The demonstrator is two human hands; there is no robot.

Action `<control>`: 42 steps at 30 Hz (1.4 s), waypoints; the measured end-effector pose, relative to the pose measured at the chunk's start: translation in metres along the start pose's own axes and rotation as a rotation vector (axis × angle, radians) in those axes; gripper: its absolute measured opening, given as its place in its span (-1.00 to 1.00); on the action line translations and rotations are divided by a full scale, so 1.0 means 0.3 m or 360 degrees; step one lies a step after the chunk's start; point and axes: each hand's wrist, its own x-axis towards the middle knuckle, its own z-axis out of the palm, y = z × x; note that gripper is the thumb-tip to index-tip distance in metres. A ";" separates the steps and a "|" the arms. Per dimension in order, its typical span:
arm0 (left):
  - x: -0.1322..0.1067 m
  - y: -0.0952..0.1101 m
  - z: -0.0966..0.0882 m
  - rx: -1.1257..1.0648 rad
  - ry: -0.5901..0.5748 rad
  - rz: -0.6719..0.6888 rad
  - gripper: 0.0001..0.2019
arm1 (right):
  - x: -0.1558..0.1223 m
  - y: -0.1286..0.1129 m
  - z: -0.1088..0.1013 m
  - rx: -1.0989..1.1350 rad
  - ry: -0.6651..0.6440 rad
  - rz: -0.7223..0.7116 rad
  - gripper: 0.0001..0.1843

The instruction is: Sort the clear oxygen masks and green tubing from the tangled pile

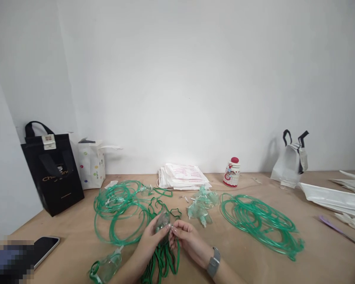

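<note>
A clear plastic oxygen mask (162,221) is in my left hand (149,240), its fingers closed around the shell. At the mask's right side, my right hand (189,238) is pinched on a green elastic strap, one length of which hangs below the fingers. Directly under both hands lies a bundle of green elastic straps (161,262), partly hidden by them. A second clear mask (111,263) with a green strap rests left of my left forearm. Several more greenish masks (201,203) are heaped beyond my right hand.
Coiled green tubing (118,215) lies at left, with another coil (260,221) at right. White printed packets (182,176), a red-capped bottle (232,173), and a black bag (55,173) stand toward the wall. Purple-handled scissors (331,225) and white wrappers (337,199) are far right; a phone (45,248) lies left.
</note>
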 end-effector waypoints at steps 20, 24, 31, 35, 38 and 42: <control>0.014 0.102 -0.094 0.0298 -0.0191 0.0067 -0.56 | -0.012 -0.009 -0.016 0.0314 -0.0120 -0.0066 -0.73; -0.030 0.077 -0.078 0.0042 -0.0248 -0.0136 -0.62 | -0.013 0.003 -0.013 0.0256 -0.0063 0.0039 -0.78; -0.053 0.036 -0.048 -0.0068 -0.0298 -0.0147 -0.51 | -0.021 0.042 -0.006 0.0167 -0.0264 0.0286 -0.65; -0.053 0.023 -0.051 -0.0060 -0.0357 -0.0104 -0.51 | -0.016 0.047 0.002 0.0157 -0.0175 0.0234 -0.70; -0.048 0.024 -0.057 0.0005 -0.0260 0.0018 -0.53 | -0.005 0.042 0.003 0.0052 0.0112 0.0133 -0.66; -0.041 0.014 -0.071 0.0163 -0.0101 0.0215 -0.58 | 0.006 0.060 0.003 -0.0138 0.0156 0.0129 -0.54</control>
